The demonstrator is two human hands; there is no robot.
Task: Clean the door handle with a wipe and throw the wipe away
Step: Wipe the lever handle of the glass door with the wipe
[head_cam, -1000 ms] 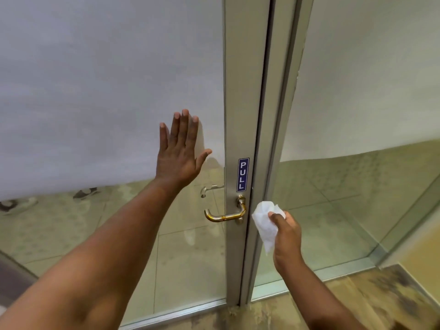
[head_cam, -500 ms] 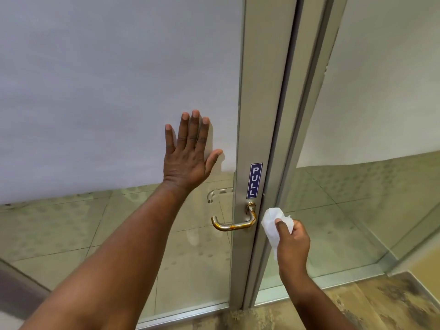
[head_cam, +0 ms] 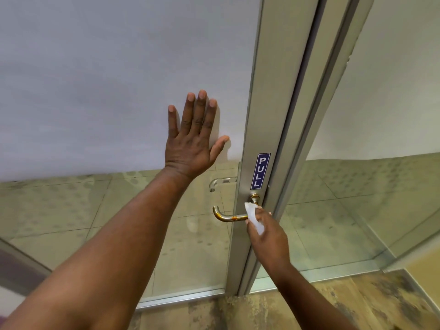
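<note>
While the left hand (head_cam: 190,141) lies flat and spread on the frosted glass panel (head_cam: 107,79) of the door, holding nothing, the right hand (head_cam: 266,234) has its fingers (head_cam: 262,211) curled around a white wipe (head_cam: 254,219) and presses it against the door handle (head_cam: 228,216). That brass-coloured lever sits on the grey metal stile (head_cam: 252,139) at the door's right edge, just below a blue sign reading PULL (head_cam: 260,171). Its long axis runs roughly level: from its round base (head_cam: 254,198) on the stile it extends leftward across the clear lower glass, and its free end (head_cam: 215,209) hooks up at the far left. The wipe covers the lever's right end, beside the base, and hangs down over the knuckle side of the hand. Through the glass, a second, silver lever (head_cam: 220,182) on the door's far side also points left, slightly higher up. A fixed glass panel (head_cam: 381,115) stands to the right of the stile, and a mottled tan floor (head_cam: 333,306) runs along the door's bottom edge.

Compared with half a second ago, the right hand has moved left and up: then it held the wipe clear of the lever, to the right of the stile's edge, and now the wipe touches the handle. The left hand is pressed on the same part of the frosted panel as before. The door itself has not visibly swung.
</note>
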